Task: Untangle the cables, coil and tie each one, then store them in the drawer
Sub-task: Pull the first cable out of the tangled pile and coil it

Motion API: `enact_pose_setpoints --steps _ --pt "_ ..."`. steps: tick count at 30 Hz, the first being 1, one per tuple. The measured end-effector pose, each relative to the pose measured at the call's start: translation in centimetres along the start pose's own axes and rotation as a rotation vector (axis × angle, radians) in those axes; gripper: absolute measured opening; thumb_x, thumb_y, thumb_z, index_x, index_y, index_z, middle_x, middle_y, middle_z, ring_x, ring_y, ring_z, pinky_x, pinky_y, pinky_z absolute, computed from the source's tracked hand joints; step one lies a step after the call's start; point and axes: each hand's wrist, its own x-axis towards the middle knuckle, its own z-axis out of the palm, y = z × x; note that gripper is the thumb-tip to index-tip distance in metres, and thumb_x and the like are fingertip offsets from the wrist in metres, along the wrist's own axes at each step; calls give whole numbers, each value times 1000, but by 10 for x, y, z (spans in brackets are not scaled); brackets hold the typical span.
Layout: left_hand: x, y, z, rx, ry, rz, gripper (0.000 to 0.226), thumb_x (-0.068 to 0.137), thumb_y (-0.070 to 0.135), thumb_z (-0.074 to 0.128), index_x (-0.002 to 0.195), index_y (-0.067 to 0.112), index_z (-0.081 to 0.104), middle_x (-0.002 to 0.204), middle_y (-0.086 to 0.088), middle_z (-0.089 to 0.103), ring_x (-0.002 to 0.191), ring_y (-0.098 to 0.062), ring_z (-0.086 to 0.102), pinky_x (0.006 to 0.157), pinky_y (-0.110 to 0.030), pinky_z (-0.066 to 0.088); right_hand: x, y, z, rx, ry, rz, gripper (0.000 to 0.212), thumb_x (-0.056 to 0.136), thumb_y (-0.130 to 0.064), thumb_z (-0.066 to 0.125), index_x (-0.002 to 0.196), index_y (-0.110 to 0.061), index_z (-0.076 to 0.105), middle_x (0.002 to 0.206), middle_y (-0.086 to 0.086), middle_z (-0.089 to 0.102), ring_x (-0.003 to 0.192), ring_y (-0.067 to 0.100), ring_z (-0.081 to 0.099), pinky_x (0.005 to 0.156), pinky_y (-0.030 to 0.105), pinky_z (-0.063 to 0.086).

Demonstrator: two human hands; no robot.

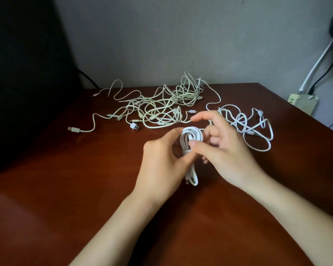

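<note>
grey wall [161, 35], reddish-brown wooden table [65, 189]

A white cable [185, 141], folded into a narrow upright coil of several loops, is pinched at its middle between the left hand [161, 162] and right hand [225, 150], with a sprawling tangle of cream cables [161, 106] lying behind it on the brown table [65, 189] and a smaller white tangle [244, 123] to the right.
</note>
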Motion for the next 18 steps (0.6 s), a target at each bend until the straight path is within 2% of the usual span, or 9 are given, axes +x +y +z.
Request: enact_pose_setpoints --steps 5,9,13,14,18 --pt "-3 1 2 -2 -15 24 20 81 25 74 100 26 69 71 8 70 65 -7 65 59 -21 51 1 -2 -1 -13 -5 3 25 69 -20 59 88 -36 59 60 -6 54 56 12 54 56 27 41" --pt "-4 0 5 74 -15 61 24 81 26 75 102 20 68 73 9 69 68 -3 63 59 -15 47 2 -1 -1 -24 -11 4 24 69 -18 56 86 -35 60 57 -1 55 51 13 52 51 29 42" --pt "-5 -3 8 131 -6 70 28 80 28 75 105 19 66 76 8 66 73 -4 60 61 -13 45 3 2 1 -38 11 42 21 65 -19 55 80 -34 59 58 -4 57 52 6 51 49 18 37" --pt "-5 -3 9 143 11 77 29 80 29 75 105 19 65 78 9 65 74 -4 59 63 -15 45 3 1 1 -45 20 43 20 65 -19 55 78 -33 59 59 -2 58 52 7 52 50 19 36" --pt "-6 -4 11 146 78 80 28 79 24 75 103 18 61 79 11 63 76 -4 58 66 -20 46 2 -1 0 -113 32 -20 16 70 -19 57 83 -29 57 62 4 59 58 21 56 57 37 45"
